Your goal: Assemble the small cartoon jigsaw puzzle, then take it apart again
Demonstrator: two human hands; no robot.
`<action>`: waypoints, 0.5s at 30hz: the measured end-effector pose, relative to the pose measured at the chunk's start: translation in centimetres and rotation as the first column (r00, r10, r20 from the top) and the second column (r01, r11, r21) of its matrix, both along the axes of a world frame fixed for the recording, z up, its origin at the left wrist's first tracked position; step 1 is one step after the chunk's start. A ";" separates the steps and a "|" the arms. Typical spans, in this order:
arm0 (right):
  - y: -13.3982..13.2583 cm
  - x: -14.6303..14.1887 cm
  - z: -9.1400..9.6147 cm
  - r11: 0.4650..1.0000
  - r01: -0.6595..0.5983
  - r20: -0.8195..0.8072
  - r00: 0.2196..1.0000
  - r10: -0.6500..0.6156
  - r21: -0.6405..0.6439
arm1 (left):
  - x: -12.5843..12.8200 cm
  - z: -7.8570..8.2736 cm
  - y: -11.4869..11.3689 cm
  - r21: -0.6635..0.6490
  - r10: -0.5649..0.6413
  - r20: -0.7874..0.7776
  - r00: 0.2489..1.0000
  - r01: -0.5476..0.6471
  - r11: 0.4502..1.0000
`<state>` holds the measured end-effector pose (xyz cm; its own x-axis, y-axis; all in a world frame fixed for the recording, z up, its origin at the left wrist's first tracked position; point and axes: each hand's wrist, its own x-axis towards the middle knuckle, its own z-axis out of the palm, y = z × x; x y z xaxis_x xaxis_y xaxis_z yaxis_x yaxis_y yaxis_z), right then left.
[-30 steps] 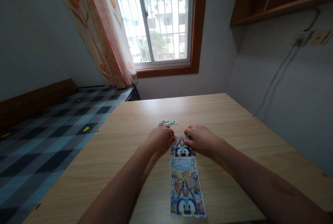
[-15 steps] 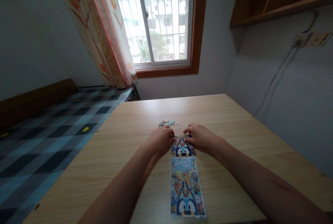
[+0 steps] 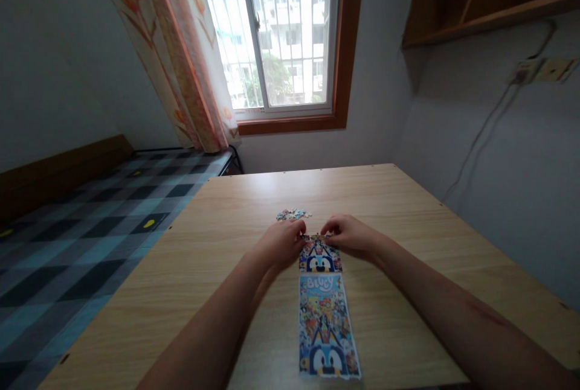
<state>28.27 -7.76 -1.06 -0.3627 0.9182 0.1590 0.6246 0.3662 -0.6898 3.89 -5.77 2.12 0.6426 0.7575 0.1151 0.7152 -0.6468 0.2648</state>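
A partly assembled jigsaw puzzle [image 3: 319, 262] lies flat on the wooden table, showing a blue cartoon dog's face. My left hand [image 3: 284, 242] is at its upper left corner, fingers curled and thumb close to the edge. At the upper right corner my right hand [image 3: 352, 235] has thumb and fingers pinched together, touching the puzzle's top edge. Whatever small piece either hand grips is hidden by the fingers. Just below the puzzle lies a printed reference picture [image 3: 327, 323] with the word "Bluey" and the same dog. Beyond my left hand is a small pile of loose puzzle pieces [image 3: 293, 214].
The wooden table [image 3: 217, 221] reaches toward the wall under a window [image 3: 290, 46]. Left of it stands a bed with a checked sheet [image 3: 99, 227]. A wall shelf [image 3: 489, 9] and a cord in a socket [image 3: 525, 70] are on the right.
My right hand's fingers have drawn closer together at the puzzle's top edge, the thumb moving up off its right side. My left hand stays nearly in place.
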 end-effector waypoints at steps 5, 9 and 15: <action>0.2 0.1 -0.4 0.991 -0.027 -0.098 0.995 0.014 -0.131 | -0.3 0.0 0.1 0.020 -0.059 0.047 0.997 0.058 0.998; 0.4 0.4 -0.7 0.988 -0.056 -0.137 0.990 0.037 -0.142 | -0.5 -0.3 0.4 -0.060 -0.038 0.143 0.989 0.047 0.997; 0.6 0.7 -1.0 0.986 -0.091 -0.165 0.984 0.067 -0.137 | -0.7 -0.9 1.1 -0.148 0.010 0.231 0.973 0.025 0.989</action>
<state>28.97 -7.18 -2.05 -0.4156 0.9051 0.0894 0.4752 0.2999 -0.8272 3.19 -4.62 1.27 0.6174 0.7729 0.1465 0.6192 -0.5924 0.5154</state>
